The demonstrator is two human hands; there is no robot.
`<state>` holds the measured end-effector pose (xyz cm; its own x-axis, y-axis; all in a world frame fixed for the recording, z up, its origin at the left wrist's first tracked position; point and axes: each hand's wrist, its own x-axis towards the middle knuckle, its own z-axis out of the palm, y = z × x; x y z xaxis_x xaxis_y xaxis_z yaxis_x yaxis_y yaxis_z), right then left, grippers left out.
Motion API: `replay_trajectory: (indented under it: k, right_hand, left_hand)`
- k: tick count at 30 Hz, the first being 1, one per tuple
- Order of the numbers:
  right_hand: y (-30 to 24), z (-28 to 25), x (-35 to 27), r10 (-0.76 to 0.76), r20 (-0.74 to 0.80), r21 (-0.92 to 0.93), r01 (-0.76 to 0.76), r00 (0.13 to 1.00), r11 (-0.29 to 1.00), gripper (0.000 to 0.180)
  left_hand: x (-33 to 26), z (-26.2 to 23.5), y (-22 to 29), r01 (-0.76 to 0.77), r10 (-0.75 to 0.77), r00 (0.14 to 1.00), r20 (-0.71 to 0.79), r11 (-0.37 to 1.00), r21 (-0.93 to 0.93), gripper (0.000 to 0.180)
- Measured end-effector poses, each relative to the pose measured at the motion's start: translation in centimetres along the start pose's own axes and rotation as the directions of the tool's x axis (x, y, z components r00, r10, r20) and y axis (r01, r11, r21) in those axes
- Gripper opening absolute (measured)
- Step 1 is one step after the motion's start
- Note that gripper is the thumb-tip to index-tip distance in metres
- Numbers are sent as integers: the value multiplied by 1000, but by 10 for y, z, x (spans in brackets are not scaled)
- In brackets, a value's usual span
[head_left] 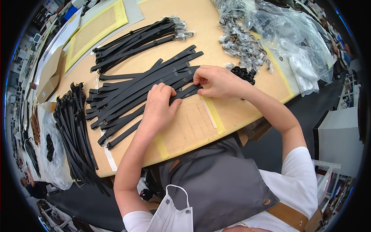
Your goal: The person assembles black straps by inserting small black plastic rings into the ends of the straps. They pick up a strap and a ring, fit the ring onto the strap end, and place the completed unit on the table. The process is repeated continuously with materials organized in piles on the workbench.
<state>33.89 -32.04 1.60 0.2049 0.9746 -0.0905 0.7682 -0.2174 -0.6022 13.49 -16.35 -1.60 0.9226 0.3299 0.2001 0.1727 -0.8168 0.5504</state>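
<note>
A spread of flat black straps (pixel 135 87) lies slantwise across the tan table in front of me. My right hand (pixel 218 83) pinches the right end of one black strap (pixel 187 92) between thumb and fingers. At the same strap, further left, my left hand (pixel 159 106) is closed, thumb and forefinger together on it, its other fingers resting over neighbouring straps. Small metal buckles show at the left ends of several straps. Just beyond my right wrist sits a small heap of black loops (pixel 245 74).
Behind lies a bundle of black straps with plastic-wrapped ends (pixel 135 44). More straps (pixel 73 123) hang over the table's left edge. Plastic-wrapped metal parts (pixel 241 44) and clear bags (pixel 297 42) are piled at the far right. A brown paper piece (pixel 50 79) lies left.
</note>
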Motion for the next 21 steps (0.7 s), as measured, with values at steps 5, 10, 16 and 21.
replay_trajectory:
  k: [5, 10, 16, 21]
  right_hand:
    - [10, 10, -13, -20, -133, 109, 35, 991, 993, 29]
    - [4, 12, -10, -38, -77, 109, 46, 996, 993, 24]
    - [6, 24, -13, -69, -124, 134, 85, 990, 987, 19]
    - [5, 30, -15, -64, -173, 165, 93, 983, 982, 18]
  left_hand:
    - [-2, 3, -1, -16, 16, 999, -32, 1000, -9, 26]
    - [-4, 3, 2, 1, -2, 999, -41, 999, -33, 24]
    - [-6, -2, 8, 23, -17, 999, 48, 991, -131, 17]
    - [-13, -3, 7, -119, 114, 992, -58, 990, -82, 16]
